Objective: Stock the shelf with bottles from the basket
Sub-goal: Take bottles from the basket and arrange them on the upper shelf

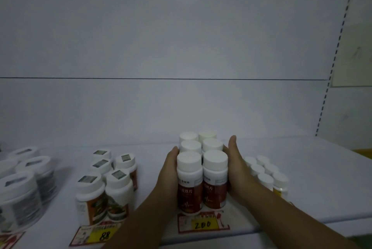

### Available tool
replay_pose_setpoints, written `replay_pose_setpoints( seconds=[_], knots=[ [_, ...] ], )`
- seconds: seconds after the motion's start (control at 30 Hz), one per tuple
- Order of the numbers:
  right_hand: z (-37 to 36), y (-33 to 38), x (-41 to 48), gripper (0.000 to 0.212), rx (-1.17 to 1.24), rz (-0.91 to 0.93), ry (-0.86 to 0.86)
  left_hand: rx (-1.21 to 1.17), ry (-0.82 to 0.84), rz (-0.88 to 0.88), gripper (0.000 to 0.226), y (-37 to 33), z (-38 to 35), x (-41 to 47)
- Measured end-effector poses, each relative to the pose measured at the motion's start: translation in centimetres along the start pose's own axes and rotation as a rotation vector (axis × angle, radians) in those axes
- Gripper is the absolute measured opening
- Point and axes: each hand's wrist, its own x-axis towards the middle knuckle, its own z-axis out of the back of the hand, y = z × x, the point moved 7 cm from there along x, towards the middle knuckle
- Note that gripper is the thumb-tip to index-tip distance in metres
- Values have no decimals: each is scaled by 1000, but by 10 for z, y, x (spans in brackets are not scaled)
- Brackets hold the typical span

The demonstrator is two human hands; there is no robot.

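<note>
As the left hand [171, 170] and right hand [236, 165] press straight-fingered against both sides of the red-labelled bottles [215, 188], two by three near the front of the shelf [322, 188], I'd say they're squaring the block; next, release and fetch more from the unseen basket.

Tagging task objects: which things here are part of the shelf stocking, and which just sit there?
Job: red-label bottles, left hand and right hand pressing their sides, shelf.
Idle: orange-label bottles, far-left jars, yellow-label bottles, 200 price tag, 88 price tag.
</note>
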Motion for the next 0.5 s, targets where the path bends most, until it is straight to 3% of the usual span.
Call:
replay_pose_setpoints(
  seconds=[0.17, 0.33, 0.43, 0.5],
  knots=[
    [0, 4, -4, 67, -45, 41, 30, 82, -29, -26, 52, 1, 6, 0],
    [14, 48, -19, 64, -258, 230, -197, 296, -189, -120, 51, -16, 6, -20],
    [6, 100, -39, 61, -315, 553, -279, 603, -310, -532, 33, -54, -3, -56],
    [-16, 122, -57, 43, -289, 714, -216, 765, -308, -740, 36, -76, -12, -93]
  ],
)
